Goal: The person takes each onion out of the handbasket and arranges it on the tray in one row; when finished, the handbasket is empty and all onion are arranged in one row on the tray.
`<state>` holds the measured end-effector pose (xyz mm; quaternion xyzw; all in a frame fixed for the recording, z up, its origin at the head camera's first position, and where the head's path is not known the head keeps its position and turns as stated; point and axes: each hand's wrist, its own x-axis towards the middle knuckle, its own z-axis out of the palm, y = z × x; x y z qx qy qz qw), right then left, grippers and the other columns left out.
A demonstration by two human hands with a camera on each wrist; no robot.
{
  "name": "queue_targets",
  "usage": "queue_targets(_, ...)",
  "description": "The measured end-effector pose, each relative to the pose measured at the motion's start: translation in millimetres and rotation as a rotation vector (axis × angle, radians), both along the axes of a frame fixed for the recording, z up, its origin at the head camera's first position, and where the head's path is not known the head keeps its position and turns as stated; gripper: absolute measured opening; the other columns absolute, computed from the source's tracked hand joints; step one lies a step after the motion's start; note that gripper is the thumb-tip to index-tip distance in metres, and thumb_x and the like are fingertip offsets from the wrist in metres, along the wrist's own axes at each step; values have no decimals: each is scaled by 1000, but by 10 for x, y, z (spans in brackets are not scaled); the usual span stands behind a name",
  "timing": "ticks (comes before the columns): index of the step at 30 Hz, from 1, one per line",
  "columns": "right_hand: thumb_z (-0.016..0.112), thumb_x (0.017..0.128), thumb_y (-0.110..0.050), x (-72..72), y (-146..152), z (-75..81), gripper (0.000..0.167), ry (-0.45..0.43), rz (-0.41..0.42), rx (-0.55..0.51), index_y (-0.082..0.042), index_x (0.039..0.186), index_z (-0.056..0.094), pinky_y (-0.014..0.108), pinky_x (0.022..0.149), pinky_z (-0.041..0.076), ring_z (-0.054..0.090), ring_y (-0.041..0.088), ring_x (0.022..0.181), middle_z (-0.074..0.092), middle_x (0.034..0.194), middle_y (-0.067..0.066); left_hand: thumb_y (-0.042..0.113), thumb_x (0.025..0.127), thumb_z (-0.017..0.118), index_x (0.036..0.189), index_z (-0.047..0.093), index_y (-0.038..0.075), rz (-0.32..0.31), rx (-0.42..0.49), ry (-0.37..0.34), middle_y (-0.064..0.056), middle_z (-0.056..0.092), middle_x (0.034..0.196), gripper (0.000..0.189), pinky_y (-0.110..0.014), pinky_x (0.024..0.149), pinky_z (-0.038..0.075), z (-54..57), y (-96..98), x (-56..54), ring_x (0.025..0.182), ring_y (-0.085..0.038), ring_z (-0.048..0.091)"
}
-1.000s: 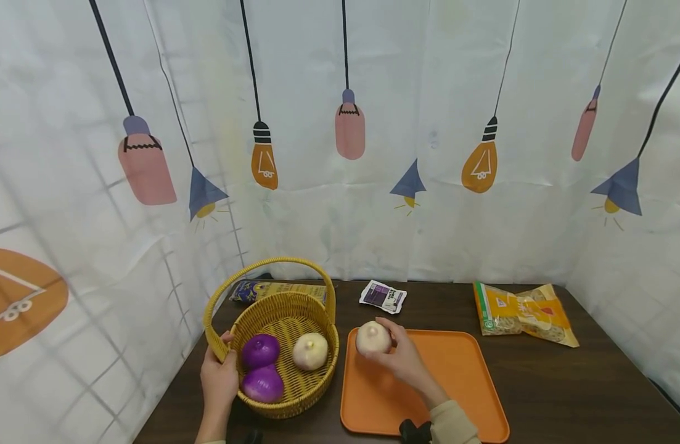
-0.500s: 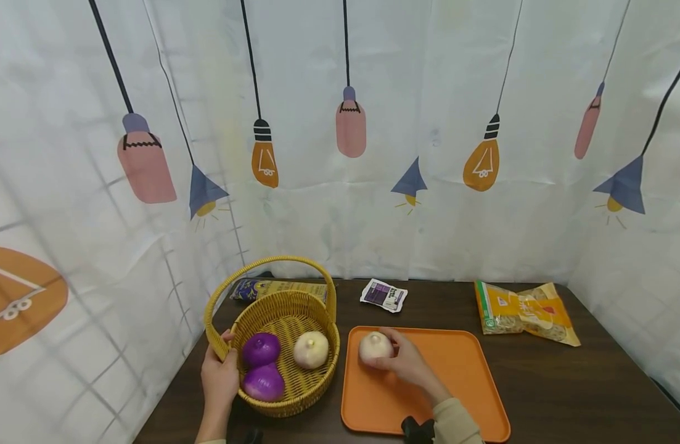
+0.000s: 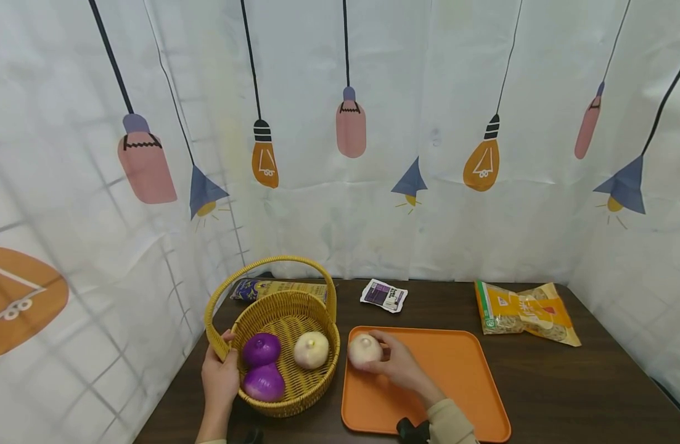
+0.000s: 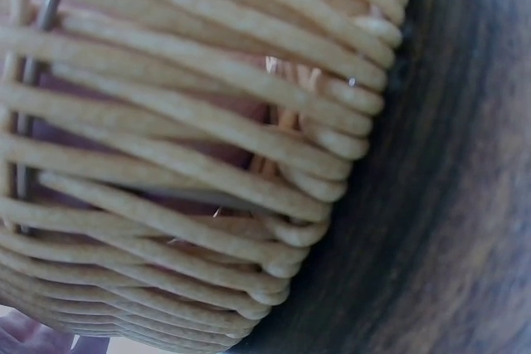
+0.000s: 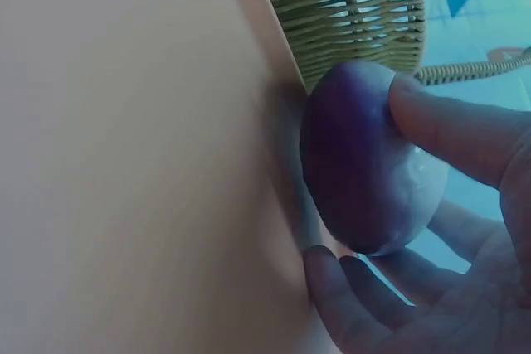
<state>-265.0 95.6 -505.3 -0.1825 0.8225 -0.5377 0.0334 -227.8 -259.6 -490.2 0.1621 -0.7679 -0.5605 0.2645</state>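
My right hand (image 3: 397,364) holds a round, whitish onion (image 3: 364,351) between thumb and fingers, close over the left edge of the orange tray (image 3: 428,394). In the right wrist view, the underside of this onion (image 5: 365,163) looks purple and sits right by the tray's rim. My left hand (image 3: 219,376) grips the yellow woven basket (image 3: 298,407) at its left side, where the arched handle meets the rim. Inside the basket lie two purple onions (image 3: 261,350) and another whitish onion (image 3: 311,350). Basket weave (image 4: 191,138) fills most of the left wrist view.
Behind the basket lies a long blue and yellow packet (image 3: 295,288). A small purple and white sachet (image 3: 384,296) lies beyond the tray, and a yellow bag (image 3: 525,313) sits at the back right of the dark table (image 3: 584,388). A printed curtain (image 3: 328,228) hangs behind.
My right hand has lowered the whitish onion toward the tray, then shifted it left to the tray's edge. The left hand and basket have stayed in place.
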Motion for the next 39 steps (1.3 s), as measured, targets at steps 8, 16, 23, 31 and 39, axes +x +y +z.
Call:
queue_targets(8,81,79,-16,15,-38,7,69,9,33,-7,3,138,48,44,82,50,60,33,105,58,128,22,3,96,46,125,57,1,-6,2,2,-15,50,144,31,-46,106,30,-10,-9,-4,132,-32,41)
queue_targets(16,81,78,-10,10,-55,-2,69,27,45,-56,4,137,48,52,89,49,60,37,110,55,133,23,4,96,46,126,56,1,-3,11,1,-16,51,143,31,-50,106,30,15,-1,3,132,-33,41)
queue_targets(23,81,77,-9,3,-54,-23,70,56,41,-20,4,137,48,51,88,49,59,39,111,54,134,23,4,96,46,129,55,1,3,20,-18,-17,51,143,34,-52,107,29,33,12,21,132,-34,40)
queue_targets(31,82,77,-13,18,-20,-3,74,42,40,7,5,139,45,51,89,49,56,42,115,52,135,26,4,97,46,131,54,1,-3,20,-10,-19,51,142,35,-52,106,31,15,13,18,132,-34,41)
queue_targets(39,77,82,-18,86,24,227,64,94,-63,12,-3,138,49,55,91,47,53,48,116,50,137,24,3,97,46,128,55,1,-9,19,-9,-17,49,144,33,-52,107,30,10,1,11,133,-33,40)
